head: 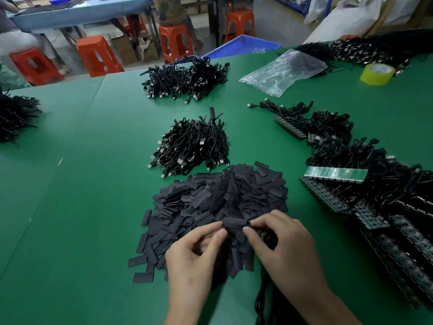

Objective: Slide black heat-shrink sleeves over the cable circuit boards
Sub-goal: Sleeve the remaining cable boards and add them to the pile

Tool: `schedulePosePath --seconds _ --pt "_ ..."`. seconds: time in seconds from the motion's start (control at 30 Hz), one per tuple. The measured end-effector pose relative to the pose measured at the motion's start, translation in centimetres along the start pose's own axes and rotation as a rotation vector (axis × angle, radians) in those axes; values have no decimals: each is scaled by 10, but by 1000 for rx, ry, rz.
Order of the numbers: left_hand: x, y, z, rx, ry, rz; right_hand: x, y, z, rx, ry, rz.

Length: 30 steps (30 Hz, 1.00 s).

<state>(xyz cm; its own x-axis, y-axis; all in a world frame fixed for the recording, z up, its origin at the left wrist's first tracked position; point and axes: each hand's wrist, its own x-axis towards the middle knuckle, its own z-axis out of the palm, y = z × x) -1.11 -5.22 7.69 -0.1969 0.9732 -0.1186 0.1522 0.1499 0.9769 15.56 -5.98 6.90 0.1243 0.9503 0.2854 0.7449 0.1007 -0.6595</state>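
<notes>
Both hands meet over the near edge of a large pile of flat black heat-shrink sleeves (pixel 218 202) on the green table (pixel 82 207). A single black sleeve (pixel 234 223) is held level between them. My left hand (pixel 194 252) pinches its left end with thumb and forefinger. My right hand (pixel 278 240) pinches its right end, where a cable's circuit board enters; the board is mostly hidden. That black cable (pixel 264 299) hangs down under my right wrist. Rows of green circuit boards with cables (pixel 335 174) lie to the right.
A heap of sleeved cables (pixel 192 146) lies just beyond the sleeve pile, another heap (pixel 185 80) farther back. A clear plastic bag (pixel 283 71) and a yellow tape roll (pixel 376 73) sit at the back right. More cables (pixel 16 113) lie at the left edge. Red stools (pixel 96 55) stand beyond the table.
</notes>
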Motion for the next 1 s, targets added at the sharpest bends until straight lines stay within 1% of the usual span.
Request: schedulePosePath --seconds 0.2,0.4,0.5,0.57,0.63,0.7,0.77,0.8,0.83,0.87,0.93,1.0 --pt "0 -5 6 -41 83 48 -1 -8 2 35 2 -11" --pt "-3 -8 7 -96 71 66 0 -7 1 20 0 8" --pt "-2 -9 8 -106 68 115 2 -5 1 26 -11 20" --pt "0 -7 7 -87 62 198 3 -4 2 44 -34 45" --pt "4 -8 7 -42 31 277 4 -3 3 167 -43 105" --pt "5 -11 10 -90 -62 244 6 -4 3 375 -37 195" --pt "2 -13 17 -93 -249 208 11 -9 0 590 -68 283" --pt "-1 -13 21 -53 -355 204 14 -10 0 678 -79 314" --pt "-4 -14 26 -1 -444 212 18 -11 -1 736 -75 338" --pt "-5 -15 30 50 -496 229 21 -12 -1 766 -64 354" --pt "-3 -15 34 100 -474 253 29 -14 -1 829 -67 370" --pt "7 -12 33 146 -388 292 35 -17 -3 864 -103 348"
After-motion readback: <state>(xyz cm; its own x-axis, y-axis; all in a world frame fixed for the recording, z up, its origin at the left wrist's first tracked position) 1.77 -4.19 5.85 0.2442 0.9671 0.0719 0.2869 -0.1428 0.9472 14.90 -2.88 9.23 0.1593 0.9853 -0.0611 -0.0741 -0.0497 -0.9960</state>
